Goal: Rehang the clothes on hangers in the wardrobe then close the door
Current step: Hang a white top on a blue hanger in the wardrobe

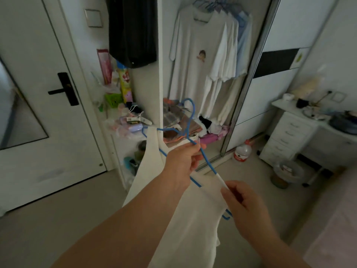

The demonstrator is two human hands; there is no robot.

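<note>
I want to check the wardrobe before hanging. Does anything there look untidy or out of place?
Yes. On the wardrobe floor, under the hanging white shirts, a pile of clothes lies loose and crumpled, not folded or hung. The white garment sits askew on the blue hanger.

— What can't you make out?
— My white sleeveless garment (185,219) covers the far end of the blue wire hanger (190,120), and the lower edge cuts it off.
— And the wardrobe?
— The hanging white shirts' (202,55) tops are cut off above; the folded pile (179,122) blurs.
</note>
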